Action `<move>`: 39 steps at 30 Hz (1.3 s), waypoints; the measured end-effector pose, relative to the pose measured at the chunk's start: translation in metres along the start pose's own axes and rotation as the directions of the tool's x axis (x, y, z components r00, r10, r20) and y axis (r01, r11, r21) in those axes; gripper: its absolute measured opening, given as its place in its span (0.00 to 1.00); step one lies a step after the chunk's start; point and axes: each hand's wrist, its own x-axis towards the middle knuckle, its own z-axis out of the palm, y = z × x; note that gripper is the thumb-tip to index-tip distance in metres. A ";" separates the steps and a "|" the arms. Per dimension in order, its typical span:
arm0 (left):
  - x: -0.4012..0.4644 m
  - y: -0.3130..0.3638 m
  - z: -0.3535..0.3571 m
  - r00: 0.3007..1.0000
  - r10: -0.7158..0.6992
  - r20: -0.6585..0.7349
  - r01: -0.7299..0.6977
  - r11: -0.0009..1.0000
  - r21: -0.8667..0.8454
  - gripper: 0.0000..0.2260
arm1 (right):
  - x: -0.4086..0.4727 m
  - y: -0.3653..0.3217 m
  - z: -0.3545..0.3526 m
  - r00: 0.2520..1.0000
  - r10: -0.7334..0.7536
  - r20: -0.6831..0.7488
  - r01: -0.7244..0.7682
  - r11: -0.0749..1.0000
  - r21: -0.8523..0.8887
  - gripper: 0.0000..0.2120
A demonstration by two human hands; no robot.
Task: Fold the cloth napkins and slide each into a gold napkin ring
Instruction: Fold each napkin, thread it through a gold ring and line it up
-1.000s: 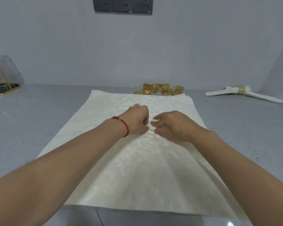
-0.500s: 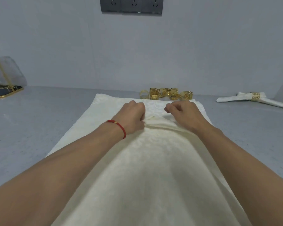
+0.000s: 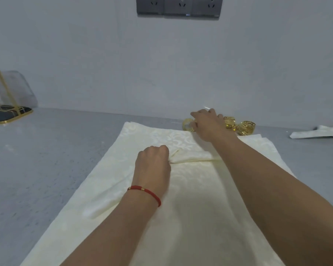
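one napkin ringed, the next gathered at its middle

one finished napkin (image 3: 315, 133) already lies folded inside a gold ring at the far right of the bench (image 3: 46, 160), well to the right of the ring cluster (image 3: 238, 127). that is the only completed piece the view shows.

the working napkin (image 3: 190, 198) lies spread nearer than the ring cluster, its far edge just beside it. it is not folded flat; instead its middle is bunched into a raised crease. the left hand (image 3: 154, 162) has its grip clamped on that bunched cloth, fingers curled round it, nearer than the cluster and a little to its left.

the right hand (image 3: 205, 123) is over the ring cluster, touching or nearly touching the leftmost ring; whether its grip has closed on a ring, i cannot tell.

judging from this, the second napkin is gathered but not yet ringed. several loose rings remain, but no further unfolded napkins are in view.
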 end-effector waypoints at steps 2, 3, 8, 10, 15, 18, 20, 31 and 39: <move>0.002 -0.001 0.004 0.992 0.077 -0.100 -0.075 0.997 0.026 0.15 | 0.010 -0.005 0.010 0.998 -0.039 0.047 0.043 0.994 -0.103 0.21; 0.003 -0.001 0.003 0.987 0.122 -0.109 -0.118 0.992 0.038 0.22 | 0.014 -0.007 0.014 0.996 -0.058 0.071 0.066 0.990 -0.124 0.23; 0.007 -0.006 0.002 0.987 0.138 -0.080 -0.135 0.990 0.042 0.25 | 0.016 -0.011 0.010 0.992 -0.129 -0.009 0.128 0.988 -0.081 0.14; 0.006 -0.006 0.000 0.988 0.129 -0.085 -0.126 0.991 0.043 0.21 | 0.002 -0.005 -0.003 0.983 -0.103 -0.149 0.120 0.987 0.106 0.10; 0.005 -0.010 -0.005 0.985 0.111 -0.131 -0.119 0.991 -0.056 0.20 | -0.097 0.031 -0.054 0.942 0.315 -0.117 -0.069 0.523 0.850 0.15; 0.007 -0.008 -0.006 0.988 0.101 -0.119 -0.106 0.994 -0.039 0.17 | -0.157 0.060 -0.057 0.916 0.401 -0.019 -0.087 0.243 0.966 0.08; 0.007 -0.004 -0.010 0.988 0.087 -0.125 -0.096 0.993 -0.072 0.16 | -0.178 0.074 -0.053 0.884 0.468 -0.012 -0.080 0.177 0.981 0.06; 0.009 -0.006 -0.011 0.969 0.112 -0.220 -0.129 0.990 -0.065 0.14 | -0.196 0.080 -0.037 0.850 0.475 0.227 -0.173 -0.155 0.973 0.07; 0.006 -0.005 -0.006 0.954 0.188 -0.233 -0.226 0.963 -0.149 0.14 | -0.196 0.074 -0.038 0.919 0.308 0.245 -0.208 -0.150 0.967 0.27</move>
